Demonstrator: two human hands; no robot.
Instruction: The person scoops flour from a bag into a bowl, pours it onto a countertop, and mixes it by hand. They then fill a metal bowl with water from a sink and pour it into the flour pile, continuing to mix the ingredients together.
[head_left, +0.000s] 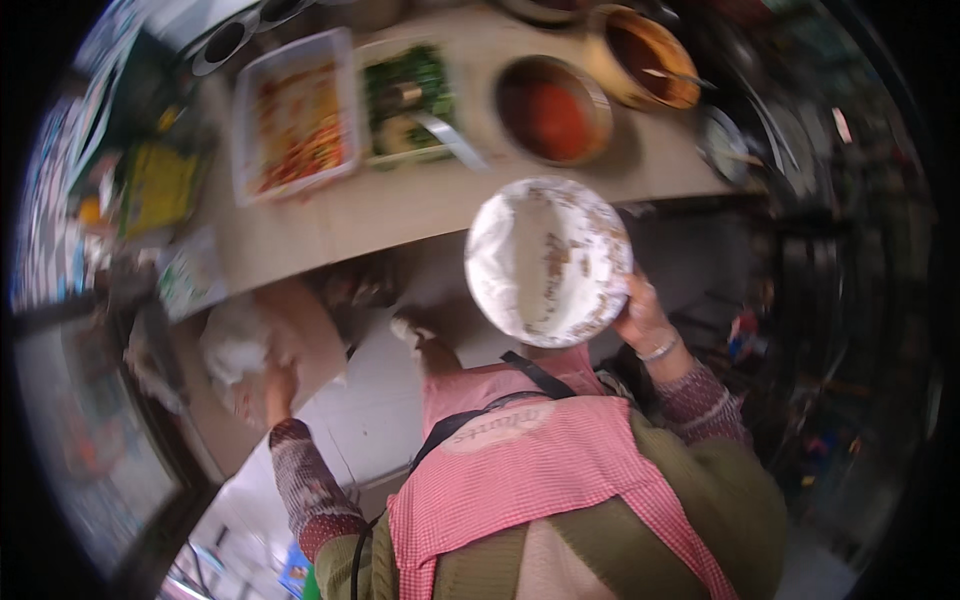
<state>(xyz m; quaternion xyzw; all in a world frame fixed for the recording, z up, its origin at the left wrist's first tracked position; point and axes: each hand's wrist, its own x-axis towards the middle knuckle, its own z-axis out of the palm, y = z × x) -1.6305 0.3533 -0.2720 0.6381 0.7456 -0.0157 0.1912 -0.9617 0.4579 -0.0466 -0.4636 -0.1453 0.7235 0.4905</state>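
Note:
My right hand (641, 315) grips the rim of a round white bowl (536, 259), which is tilted and has brown bits stuck to its inner wall. It is held in front of the counter edge. Low on the left, my left hand (281, 382) is at a whitish, crumpled plastic bag (238, 349) on a brownish surface; blur hides whether the fingers grasp it. Beyond the bowl, on the counter, stands a metal pot (551, 112) with red sauce.
The counter (360, 217) holds a clear tub (300, 120) of chopped red and yellow food, a tray of greens (412, 97) with a utensil across it, and a yellowish pot (645, 56) of dark sauce with a spoon. A yellow packet (157, 187) lies at the left.

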